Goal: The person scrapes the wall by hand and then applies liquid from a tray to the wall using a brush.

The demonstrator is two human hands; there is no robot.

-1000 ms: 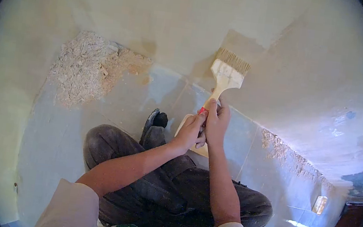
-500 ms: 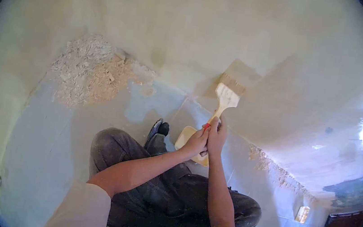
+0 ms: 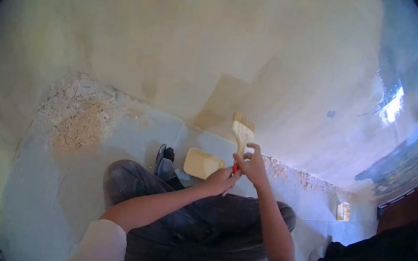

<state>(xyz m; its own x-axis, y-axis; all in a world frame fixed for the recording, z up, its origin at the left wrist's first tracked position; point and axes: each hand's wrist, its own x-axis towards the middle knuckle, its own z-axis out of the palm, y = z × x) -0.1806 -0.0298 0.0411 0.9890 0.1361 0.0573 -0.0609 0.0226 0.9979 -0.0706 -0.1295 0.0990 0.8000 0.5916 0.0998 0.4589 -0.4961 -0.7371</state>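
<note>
A wide flat paintbrush point(image 3: 243, 131) with a pale wooden handle points bristles-up, in front of the wall. Lower on that handle, by its red part, my left hand point(image 3: 219, 181) is closed around it. My right hand point(image 3: 254, 168) grips just above, its fingers curled loosely at the handle. Beside my left hand, a cream plastic tub point(image 3: 196, 161) stands on the floor. A darker damp patch point(image 3: 223, 98) marks the wall point(image 3: 177, 48) behind the bristles.
A heap of scraped flakes point(image 3: 80, 115) lies at the wall's foot on the left. More debris point(image 3: 307, 180) runs along the wall base to the right, near a small container point(image 3: 343, 211). Another person's dark-clothed limb point(image 3: 365, 258) extends in from the right.
The brush has come away from the wall and down, now more upright. My right hand has loosened and shifted slightly off my left. The view has tilted and turned right.
</note>
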